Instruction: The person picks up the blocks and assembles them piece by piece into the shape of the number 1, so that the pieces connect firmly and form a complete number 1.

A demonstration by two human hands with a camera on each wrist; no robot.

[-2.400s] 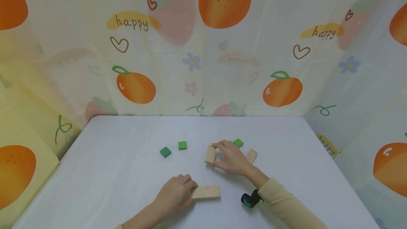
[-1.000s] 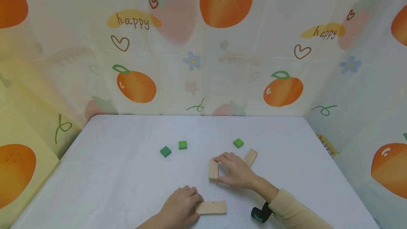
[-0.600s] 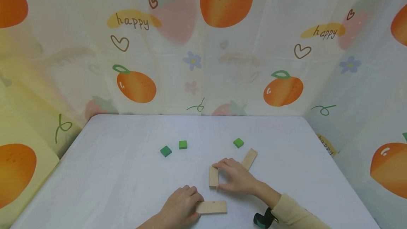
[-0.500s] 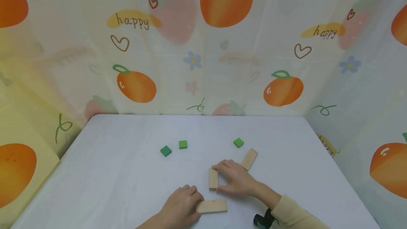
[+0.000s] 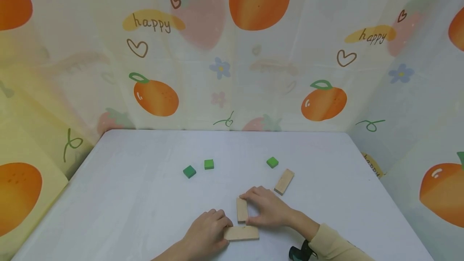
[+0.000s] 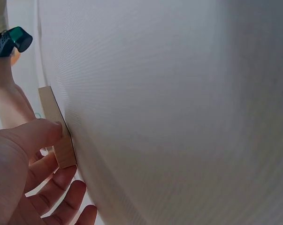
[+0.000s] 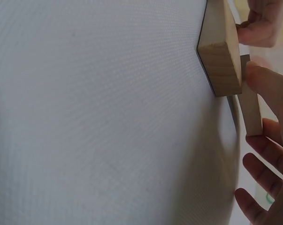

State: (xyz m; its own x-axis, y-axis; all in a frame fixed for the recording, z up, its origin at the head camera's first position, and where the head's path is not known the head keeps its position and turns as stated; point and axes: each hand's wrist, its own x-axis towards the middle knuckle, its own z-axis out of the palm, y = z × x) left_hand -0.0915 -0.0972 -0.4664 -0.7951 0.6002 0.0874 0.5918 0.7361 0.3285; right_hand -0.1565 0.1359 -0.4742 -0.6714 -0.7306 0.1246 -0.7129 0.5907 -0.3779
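Observation:
At the front of the table my left hand (image 5: 208,230) pinches the left end of a pale wooden block (image 5: 242,233) that lies crosswise. In the left wrist view its thumb and a finger hold that block (image 6: 64,150). My right hand (image 5: 270,208) grips a second wooden block (image 5: 242,210) by its two ends, thumb near, fingertips far. This one points away from me, its near end right behind the crosswise block; I cannot tell whether they touch. The right wrist view shows the gripped block (image 7: 250,105) beyond the crosswise block's end (image 7: 221,70).
A third wooden block (image 5: 284,181) lies slanted behind the right hand. Farther back sit a dark green block (image 5: 189,171) and two lighter green blocks, one near it (image 5: 208,164) and one at right (image 5: 272,162). A black wrist camera (image 5: 301,252) hangs under the right sleeve.
My right hand has brought its wooden block toward me, up behind the crosswise one. Earlier my left hand shifted its block slightly nearer and right; lately it has stayed almost still.

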